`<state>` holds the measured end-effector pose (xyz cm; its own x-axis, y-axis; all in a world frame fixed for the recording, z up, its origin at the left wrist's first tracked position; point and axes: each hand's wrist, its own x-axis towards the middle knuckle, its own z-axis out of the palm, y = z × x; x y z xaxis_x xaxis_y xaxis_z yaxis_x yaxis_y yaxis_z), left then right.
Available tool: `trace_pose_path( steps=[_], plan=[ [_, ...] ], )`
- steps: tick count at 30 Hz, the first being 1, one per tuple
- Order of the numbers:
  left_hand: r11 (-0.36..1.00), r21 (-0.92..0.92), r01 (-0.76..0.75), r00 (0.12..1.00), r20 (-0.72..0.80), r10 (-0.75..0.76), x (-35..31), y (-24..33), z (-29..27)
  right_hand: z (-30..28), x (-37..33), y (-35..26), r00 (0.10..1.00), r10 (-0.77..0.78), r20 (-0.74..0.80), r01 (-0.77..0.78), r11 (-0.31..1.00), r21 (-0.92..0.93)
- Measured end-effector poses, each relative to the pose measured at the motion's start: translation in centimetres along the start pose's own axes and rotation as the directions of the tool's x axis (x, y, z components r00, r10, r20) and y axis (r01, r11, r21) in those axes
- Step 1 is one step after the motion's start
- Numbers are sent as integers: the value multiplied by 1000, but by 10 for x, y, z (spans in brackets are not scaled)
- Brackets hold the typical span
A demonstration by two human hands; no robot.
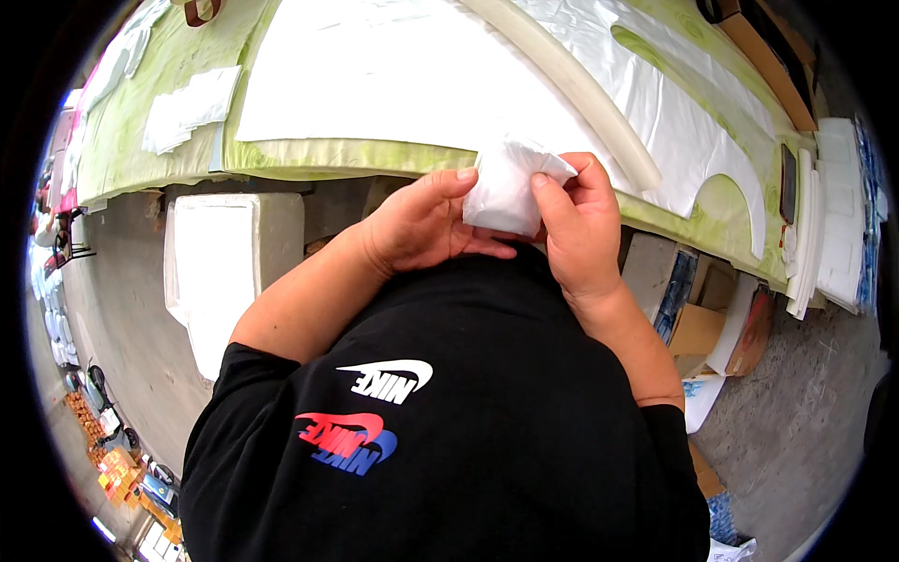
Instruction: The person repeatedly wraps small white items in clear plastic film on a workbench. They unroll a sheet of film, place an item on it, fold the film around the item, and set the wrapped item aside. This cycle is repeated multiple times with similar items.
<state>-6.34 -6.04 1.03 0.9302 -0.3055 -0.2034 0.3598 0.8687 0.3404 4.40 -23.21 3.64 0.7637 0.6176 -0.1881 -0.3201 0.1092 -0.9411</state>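
Between my hands, just in front of the table edge, is a small white packet (506,192) of thin, crinkled material, perhaps a folded plastic bag. My right hand (582,229) pinches its right upper corner between thumb and fingers. Along its left edge rests my left hand (421,223), palm partly turned up, the thumb at the side and the fingers reaching underneath. Part of those left fingers is hidden behind the packet. A large white sheet (365,84) covers the table just beyond both hands.
The table has a green patterned cover (328,157). A long pale tube (585,94) lies across the sheet. Several flat white pieces (192,108) lie at far left. Below the table stands a white-topped block (220,248); cardboard (698,337) is at lower right.
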Motion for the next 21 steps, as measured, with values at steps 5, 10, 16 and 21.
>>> trace_pose_path(
  steps=[5, 10, 16, 21],
  plan=[
    [854, 503, 137, 968, -253, -6, 2, -3, 14, -4, 3, 7, 999, -49, 4, 49, 997, -64],
    [893, 418, 168, 965, -255, -62, 0, -7, 4, -2, 8, -5, 998, -61, 12, 59, 994, 95],
    [842, 539, 4, 954, -256, 159, 2, -12, 10, 1, 12, -11, 995, -103, -3, 103, 994, -19],
    [921, 382, -76, 903, -365, 226, 4, -2, 24, 12, 16, -17, 986, -154, -72, 160, 982, 95]
  ],
)
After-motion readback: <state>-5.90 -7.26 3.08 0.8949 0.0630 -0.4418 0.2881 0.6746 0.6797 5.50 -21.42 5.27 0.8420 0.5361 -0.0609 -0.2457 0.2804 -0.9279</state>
